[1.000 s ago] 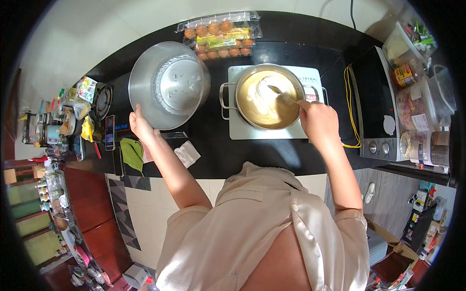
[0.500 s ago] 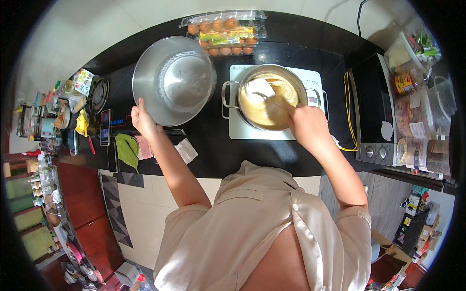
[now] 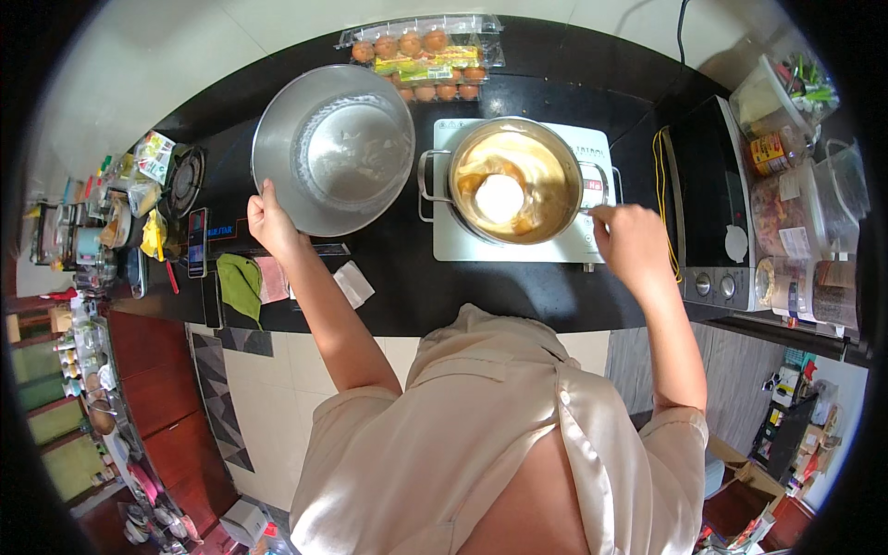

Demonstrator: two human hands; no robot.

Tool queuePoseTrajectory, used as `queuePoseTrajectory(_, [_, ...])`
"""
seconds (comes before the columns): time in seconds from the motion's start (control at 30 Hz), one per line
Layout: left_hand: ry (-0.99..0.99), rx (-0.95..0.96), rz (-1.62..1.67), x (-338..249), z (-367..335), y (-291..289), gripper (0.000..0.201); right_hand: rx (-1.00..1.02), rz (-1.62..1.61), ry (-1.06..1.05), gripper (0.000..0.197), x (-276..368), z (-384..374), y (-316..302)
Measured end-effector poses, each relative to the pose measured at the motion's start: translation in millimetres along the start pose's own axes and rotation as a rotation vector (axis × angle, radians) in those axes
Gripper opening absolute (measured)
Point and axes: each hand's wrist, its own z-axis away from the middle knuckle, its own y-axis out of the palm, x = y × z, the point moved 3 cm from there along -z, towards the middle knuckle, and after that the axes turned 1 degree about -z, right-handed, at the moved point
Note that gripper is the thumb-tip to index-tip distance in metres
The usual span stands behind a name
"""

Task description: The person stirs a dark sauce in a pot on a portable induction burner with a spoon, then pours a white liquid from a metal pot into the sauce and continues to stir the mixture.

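Observation:
A big, deep metal bowl (image 3: 277,166) is tipped toward me on the left of the counter, its inside bare except for a whitish film. My left hand (image 3: 270,222) grips its lower left rim, thumb up along the edge. To its right stands a two-handled steel pot (image 3: 572,176) with a creamy tan batter (image 3: 495,153) streaked with brown. A bright white round patch (image 3: 500,197) shows in the batter; whether it is foam or a utensil's head I cannot tell. Just off the pot's right rim, my right hand (image 3: 631,239) is closed round a thin stirring utensil's handle end, mostly hidden.
The pot sits on a white portable cooktop (image 3: 453,242). Behind are clear cartons of brown eggs (image 3: 425,69). A microwave (image 3: 708,203) and a yellow cord (image 3: 659,185) lie right. On the left are a phone (image 3: 198,242), a green cloth (image 3: 240,289) and a white napkin (image 3: 354,284).
My right hand has moved right and slightly down, from over the pot to outside its right rim. The white patch sits lower in the batter. My left hand keeps its hold on the bowl.

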Motion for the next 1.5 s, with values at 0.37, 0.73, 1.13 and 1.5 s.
queuePoseTrajectory(0.37, [-0.017, -0.006, 0.02, 1, 3, 5, 0.047, 0.076, 0.021, 0.231, 0.016, -33, -65, 46])
queuePoseTrajectory(0.73, [-0.005, -0.024, -0.017, -1, 4, 2, 0.047, 0.21, -0.254, 0.047, 0.015, 21, -96, 63])
queuePoseTrajectory(1.13, [-0.014, -0.012, -0.016, 1, 6, 1, 0.047, 0.07, 0.038, -0.374, 0.012, 59, -113, 48])
queuePoseTrajectory(1.5, [-0.014, 0.024, 0.004, 5, 5, 1, 0.046, 0.114, 0.286, -0.034, 0.014, 10, -114, 29])
